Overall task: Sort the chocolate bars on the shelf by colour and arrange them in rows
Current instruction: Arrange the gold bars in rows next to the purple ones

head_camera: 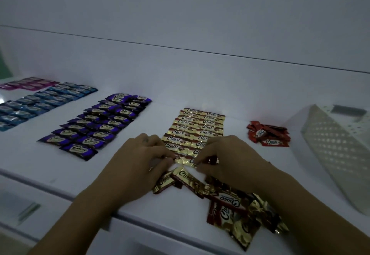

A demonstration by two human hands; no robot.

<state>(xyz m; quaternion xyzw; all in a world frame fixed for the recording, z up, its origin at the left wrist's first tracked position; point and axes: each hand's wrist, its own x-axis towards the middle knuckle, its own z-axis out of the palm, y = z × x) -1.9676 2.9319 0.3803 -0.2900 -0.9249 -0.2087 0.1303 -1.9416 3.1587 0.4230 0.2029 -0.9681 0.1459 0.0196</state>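
The left hand (140,160) and right hand (228,154) each pinch one end of a gold bar (185,161), likely to lay it straight against the gold rows (198,126) just past them. Loose gold bars (230,204) wait by the right wrist (easy to grab).

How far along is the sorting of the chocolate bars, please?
Done: pink-wrapped bars, blue-wrapped bars and purple-wrapped bars lie in rows. In hand: left hand and right hand pinch a gold-wrapped bar at the near end of the gold rows. Left: the loose gold heap and the red-wrapped pile.
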